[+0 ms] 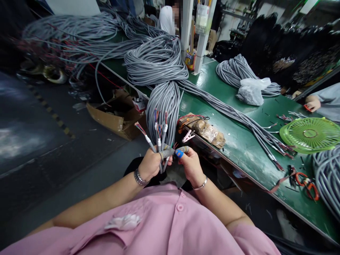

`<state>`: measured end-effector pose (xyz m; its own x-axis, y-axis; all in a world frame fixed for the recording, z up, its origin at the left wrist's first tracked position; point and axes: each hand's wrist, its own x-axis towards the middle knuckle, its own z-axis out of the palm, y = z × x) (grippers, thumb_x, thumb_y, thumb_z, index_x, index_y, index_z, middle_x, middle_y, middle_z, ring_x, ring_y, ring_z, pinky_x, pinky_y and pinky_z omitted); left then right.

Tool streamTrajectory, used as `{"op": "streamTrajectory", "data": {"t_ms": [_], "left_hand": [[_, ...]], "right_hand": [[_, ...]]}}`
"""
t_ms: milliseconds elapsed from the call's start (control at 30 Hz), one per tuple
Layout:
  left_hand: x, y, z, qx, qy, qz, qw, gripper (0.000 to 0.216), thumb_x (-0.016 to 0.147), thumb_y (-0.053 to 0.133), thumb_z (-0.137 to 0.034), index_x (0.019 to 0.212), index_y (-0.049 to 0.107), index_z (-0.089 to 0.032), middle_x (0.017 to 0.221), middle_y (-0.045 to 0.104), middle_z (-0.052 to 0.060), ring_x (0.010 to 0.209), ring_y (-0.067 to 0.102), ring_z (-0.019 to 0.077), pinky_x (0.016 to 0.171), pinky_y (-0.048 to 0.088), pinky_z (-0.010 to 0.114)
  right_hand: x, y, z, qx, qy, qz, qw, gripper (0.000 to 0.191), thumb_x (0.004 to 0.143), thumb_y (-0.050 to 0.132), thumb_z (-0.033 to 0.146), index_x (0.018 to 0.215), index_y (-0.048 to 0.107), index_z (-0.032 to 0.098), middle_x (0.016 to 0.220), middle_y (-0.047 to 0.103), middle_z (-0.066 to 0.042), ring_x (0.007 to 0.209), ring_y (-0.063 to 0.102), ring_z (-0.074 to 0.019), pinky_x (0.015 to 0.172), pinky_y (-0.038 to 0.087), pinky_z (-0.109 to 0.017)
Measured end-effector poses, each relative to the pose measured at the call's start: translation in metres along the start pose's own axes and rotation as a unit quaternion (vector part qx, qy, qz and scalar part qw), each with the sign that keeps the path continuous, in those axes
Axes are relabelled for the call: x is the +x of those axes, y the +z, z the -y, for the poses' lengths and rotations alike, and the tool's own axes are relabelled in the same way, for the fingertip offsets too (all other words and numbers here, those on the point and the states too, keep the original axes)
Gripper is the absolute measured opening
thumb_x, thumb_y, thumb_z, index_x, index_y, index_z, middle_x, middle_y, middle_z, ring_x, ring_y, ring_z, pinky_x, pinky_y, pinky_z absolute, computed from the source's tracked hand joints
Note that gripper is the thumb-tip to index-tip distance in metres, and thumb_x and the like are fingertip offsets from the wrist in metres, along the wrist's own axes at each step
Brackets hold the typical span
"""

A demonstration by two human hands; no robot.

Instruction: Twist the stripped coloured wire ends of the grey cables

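Left hand (150, 164) closed around grey cable ends (160, 136), long axis rising straight up from the fist. Right hand (190, 164) just beside, fingertips (180, 153) pinched narrow on one end, close against left thumb.

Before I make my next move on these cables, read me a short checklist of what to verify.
1. Left hand grip on the gray cable bundle: ok, closed around it below the stripped ends.
2. Right hand position: ok, fingertips at the bundle beside the left hand, blue finger cover on.
3. Right hand pinching a single cable: cannot tell, fingers overlap.
4. Stripped ends separated: ok, coloured wires fan apart above the left hand.
5. Co-worker's hand out of the way: ok, far along the green table.
6. Wire tips undamaged: cannot tell, too small.
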<state>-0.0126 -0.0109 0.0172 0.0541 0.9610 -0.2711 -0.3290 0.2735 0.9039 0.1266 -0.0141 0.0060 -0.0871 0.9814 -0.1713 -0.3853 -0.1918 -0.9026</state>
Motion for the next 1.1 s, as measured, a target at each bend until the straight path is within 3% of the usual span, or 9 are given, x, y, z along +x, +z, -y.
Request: {"op": "streamTrajectory", "data": {"t_ms": [100, 333, 500, 600, 800, 1100], "left_hand": [[0.002, -0.002, -0.005, 0.012, 0.001, 0.021, 1.0, 0.024, 0.068, 0.073, -0.027, 0.057, 0.057, -0.013, 0.048, 0.057, 0.0, 0.04, 0.051, 0.0094, 0.043, 0.04, 0.021], [0.006, -0.003, -0.015, 0.029, -0.021, 0.063, 0.997, 0.022, 0.067, 0.072, -0.026, 0.056, 0.056, -0.014, 0.046, 0.055, 0.0, 0.038, 0.048, 0.0094, 0.039, 0.036, 0.021], [0.003, 0.004, -0.012, 0.055, -0.018, 0.033, 0.998, 0.022, 0.065, 0.074, -0.026, 0.058, 0.058, -0.014, 0.046, 0.056, -0.001, 0.039, 0.049, 0.0098, 0.041, 0.04, 0.021], [0.002, 0.006, -0.006, 0.066, -0.005, 0.022, 0.998, 0.022, 0.065, 0.074, -0.027, 0.058, 0.057, -0.015, 0.047, 0.057, 0.0, 0.041, 0.05, 0.0099, 0.043, 0.042, 0.021], [0.002, 0.001, 0.004, 0.114, 0.011, 0.025, 0.993, 0.022, 0.067, 0.072, -0.03, 0.059, 0.058, -0.015, 0.049, 0.058, 0.0, 0.042, 0.051, 0.0108, 0.044, 0.044, 0.022], [0.0, -0.002, 0.005, 0.083, 0.019, 0.006, 0.996, 0.019, 0.066, 0.074, -0.029, 0.066, 0.061, -0.015, 0.053, 0.06, 0.001, 0.046, 0.056, 0.0121, 0.046, 0.048, 0.023]], "right_hand": [[0.002, -0.01, -0.003, 0.011, 0.015, 0.017, 1.0, 0.025, 0.07, 0.076, 0.039, 0.08, 0.066, 0.017, 0.061, 0.056, 0.003, 0.051, 0.044, -0.0077, 0.051, 0.04, -0.022], [0.018, -0.039, 0.007, 0.046, 0.027, -0.021, 0.998, 0.041, 0.077, 0.063, 0.057, 0.085, 0.064, 0.017, 0.074, 0.059, -0.001, 0.057, 0.05, -0.0079, 0.053, 0.044, -0.021], [0.017, -0.032, 0.022, -0.002, 0.076, 0.069, 0.995, 0.036, 0.07, 0.074, 0.046, 0.089, 0.065, 0.017, 0.079, 0.063, -0.001, 0.06, 0.052, -0.0079, 0.055, 0.047, -0.021], [0.012, -0.022, 0.021, -0.035, 0.065, 0.105, 0.992, 0.032, 0.069, 0.076, 0.038, 0.091, 0.067, 0.017, 0.075, 0.062, 0.001, 0.059, 0.052, -0.0076, 0.054, 0.044, -0.02], [0.011, -0.01, 0.013, -0.045, 0.026, 0.026, 0.998, 0.026, 0.066, 0.077, 0.037, 0.074, 0.063, 0.017, 0.061, 0.058, 0.003, 0.053, 0.047, -0.008, 0.05, 0.04, -0.021], [0.004, 0.001, 0.006, -0.008, 0.009, -0.018, 1.0, 0.021, 0.068, 0.074, 0.035, 0.075, 0.065, 0.017, 0.06, 0.057, 0.004, 0.051, 0.046, -0.0078, 0.051, 0.04, -0.022]]}}
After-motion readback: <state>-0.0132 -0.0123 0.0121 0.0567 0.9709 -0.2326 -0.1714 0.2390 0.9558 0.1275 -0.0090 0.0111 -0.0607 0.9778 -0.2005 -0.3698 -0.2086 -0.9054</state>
